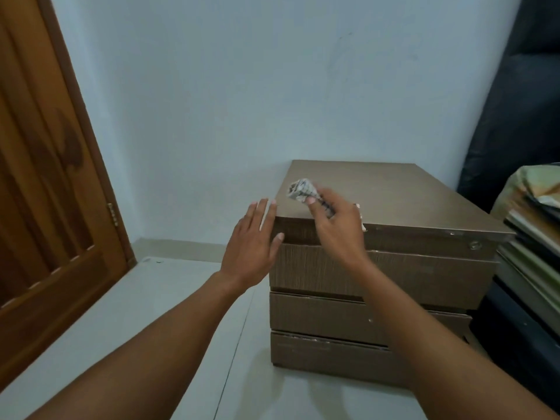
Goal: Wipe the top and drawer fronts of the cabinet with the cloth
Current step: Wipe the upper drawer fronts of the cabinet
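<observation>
Three drawer fronts (348,316) stack down the facing side of the brown cabinet (394,237), which fills the lower right of centre, standing on a pale floor (151,313) against a light blue wall (242,101). A wooden door (45,177) runs down the left edge of the frame. At the right edge, a dark upright mass (521,116) rises above a pile of stacked items (533,225) just beside the cabinet. The left hand (254,241), centre frame, is open with fingers spread, flat against the cabinet's near left corner. The right hand (336,225) is closed around a crumpled patterned cloth (303,190), which presses on the cabinet top near its front left edge.
</observation>
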